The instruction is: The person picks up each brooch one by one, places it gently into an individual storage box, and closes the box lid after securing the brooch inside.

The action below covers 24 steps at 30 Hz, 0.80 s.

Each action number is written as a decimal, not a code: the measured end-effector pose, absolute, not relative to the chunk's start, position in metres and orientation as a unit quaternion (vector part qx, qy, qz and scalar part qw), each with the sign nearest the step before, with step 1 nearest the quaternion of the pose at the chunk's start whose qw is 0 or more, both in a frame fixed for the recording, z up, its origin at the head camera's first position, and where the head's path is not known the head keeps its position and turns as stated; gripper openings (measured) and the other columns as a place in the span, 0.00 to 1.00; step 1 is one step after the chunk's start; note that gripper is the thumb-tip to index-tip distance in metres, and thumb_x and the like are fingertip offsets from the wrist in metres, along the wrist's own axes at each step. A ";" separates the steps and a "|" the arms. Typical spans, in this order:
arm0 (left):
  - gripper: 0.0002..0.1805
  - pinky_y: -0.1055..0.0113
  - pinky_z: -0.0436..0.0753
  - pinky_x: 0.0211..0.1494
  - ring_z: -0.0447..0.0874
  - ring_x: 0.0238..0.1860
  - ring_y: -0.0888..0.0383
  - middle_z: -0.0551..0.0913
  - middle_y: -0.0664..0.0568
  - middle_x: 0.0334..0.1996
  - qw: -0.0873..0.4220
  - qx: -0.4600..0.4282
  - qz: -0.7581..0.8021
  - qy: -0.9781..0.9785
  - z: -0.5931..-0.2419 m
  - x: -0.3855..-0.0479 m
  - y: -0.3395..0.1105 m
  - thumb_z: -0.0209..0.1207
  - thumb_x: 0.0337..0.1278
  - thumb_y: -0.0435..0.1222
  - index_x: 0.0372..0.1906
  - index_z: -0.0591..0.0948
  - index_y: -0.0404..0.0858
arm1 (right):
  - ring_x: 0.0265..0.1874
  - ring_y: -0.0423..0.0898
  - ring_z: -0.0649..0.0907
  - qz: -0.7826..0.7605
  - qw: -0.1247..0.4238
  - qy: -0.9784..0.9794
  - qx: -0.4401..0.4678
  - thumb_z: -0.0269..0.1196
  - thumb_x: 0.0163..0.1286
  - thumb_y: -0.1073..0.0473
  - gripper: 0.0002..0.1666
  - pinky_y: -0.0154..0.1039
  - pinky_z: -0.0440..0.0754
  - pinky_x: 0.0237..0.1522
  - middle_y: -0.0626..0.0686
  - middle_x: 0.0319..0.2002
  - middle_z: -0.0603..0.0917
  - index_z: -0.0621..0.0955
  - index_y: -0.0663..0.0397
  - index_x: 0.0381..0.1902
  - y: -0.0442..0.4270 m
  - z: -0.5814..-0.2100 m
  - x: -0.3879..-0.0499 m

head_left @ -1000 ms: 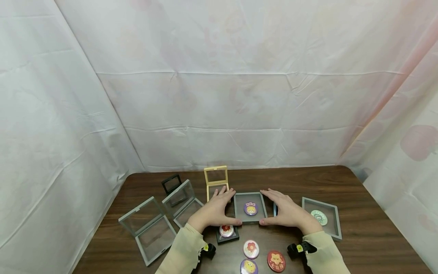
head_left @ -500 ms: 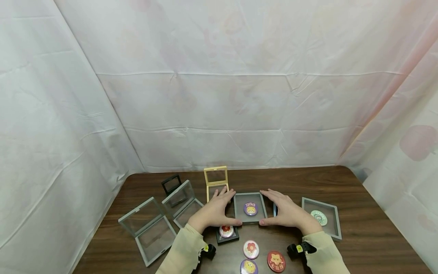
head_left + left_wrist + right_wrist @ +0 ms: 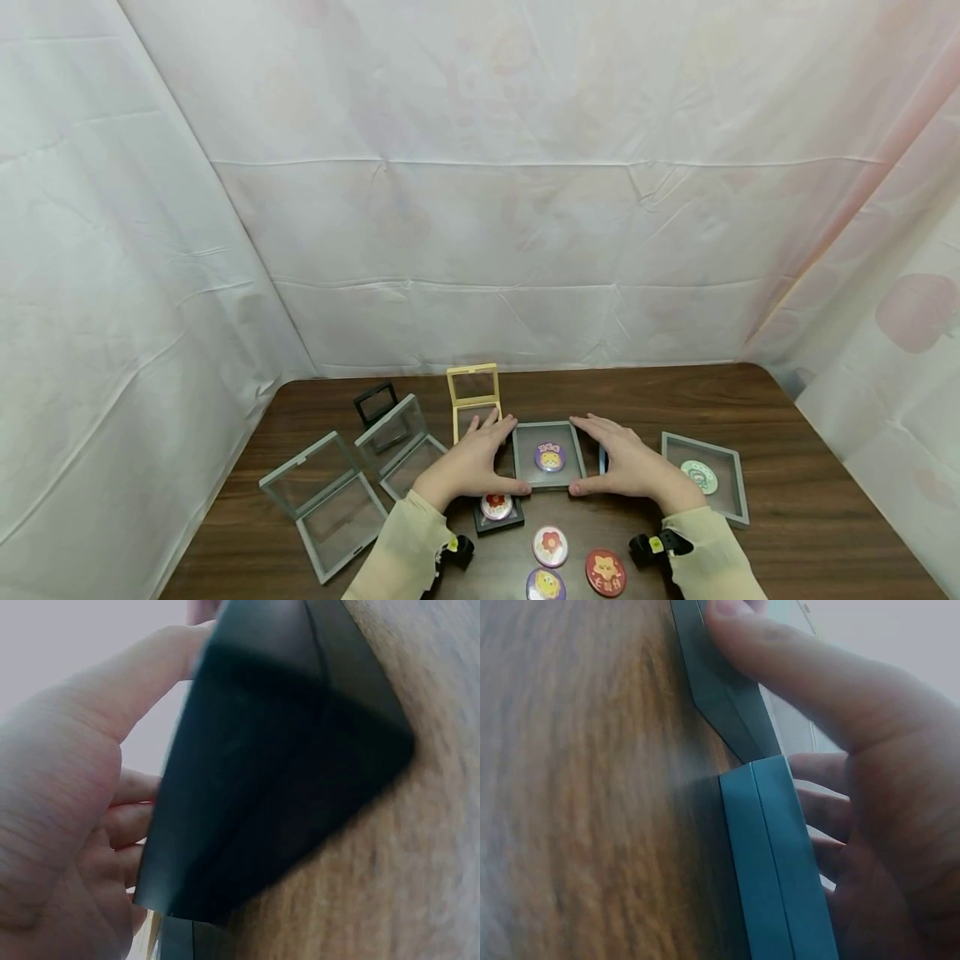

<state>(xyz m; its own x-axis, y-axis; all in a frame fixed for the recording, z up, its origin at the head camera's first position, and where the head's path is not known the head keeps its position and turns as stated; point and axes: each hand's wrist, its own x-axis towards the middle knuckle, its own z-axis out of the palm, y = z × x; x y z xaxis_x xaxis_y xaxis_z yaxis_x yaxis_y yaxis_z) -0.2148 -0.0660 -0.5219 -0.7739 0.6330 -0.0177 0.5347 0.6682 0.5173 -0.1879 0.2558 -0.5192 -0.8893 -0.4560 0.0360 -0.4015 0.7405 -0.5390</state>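
Note:
Both hands hold the closed grey display case [image 3: 528, 446] on the table from its two sides. A purple badge [image 3: 550, 457] with a yellow cartoon face sits inside it. My left hand [image 3: 467, 465] has its thumb at the near left corner and fingers at the far left one. On the right side my right hand [image 3: 632, 465] does the same. Below the left thumb lies a black case [image 3: 498, 527] with a red-flower badge [image 3: 496, 506] on it; its dark side fills the left wrist view. A blue case [image 3: 772, 862] is partly under the right hand.
Two opened grey cases [image 3: 303, 529] [image 3: 386, 479], a small black case [image 3: 375, 402] and a yellow case [image 3: 475, 404] stand left. A grey case [image 3: 727, 462] with a green badge [image 3: 699, 477] lies right. Loose badges [image 3: 551, 546] [image 3: 605, 572] [image 3: 545, 585] lie in front.

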 end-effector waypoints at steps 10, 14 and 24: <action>0.63 0.40 0.47 0.87 0.44 0.89 0.45 0.62 0.43 0.86 0.098 0.319 0.252 0.909 -0.520 -0.213 -0.064 0.75 0.58 0.65 0.87 0.61 0.36 | 0.80 0.71 0.66 -0.282 0.061 0.931 -0.225 0.81 0.56 0.26 0.70 0.83 0.58 0.71 0.72 0.81 0.66 0.67 0.56 0.85 0.255 -0.518 -0.188; 0.62 0.40 0.47 0.87 0.44 0.89 0.44 0.62 0.43 0.85 0.097 0.320 0.252 0.908 -0.520 -0.213 -0.064 0.75 0.59 0.64 0.87 0.61 0.36 | 0.80 0.71 0.66 -0.283 0.060 0.930 -0.225 0.81 0.56 0.27 0.69 0.83 0.59 0.71 0.72 0.81 0.66 0.68 0.56 0.84 0.255 -0.518 -0.188; 0.62 0.40 0.48 0.87 0.42 0.89 0.44 0.61 0.43 0.86 0.101 0.319 0.256 0.907 -0.519 -0.213 -0.065 0.75 0.60 0.64 0.87 0.60 0.36 | 0.80 0.71 0.65 -0.282 0.061 0.930 -0.227 0.80 0.57 0.26 0.69 0.83 0.59 0.71 0.71 0.81 0.66 0.67 0.56 0.85 0.256 -0.518 -0.189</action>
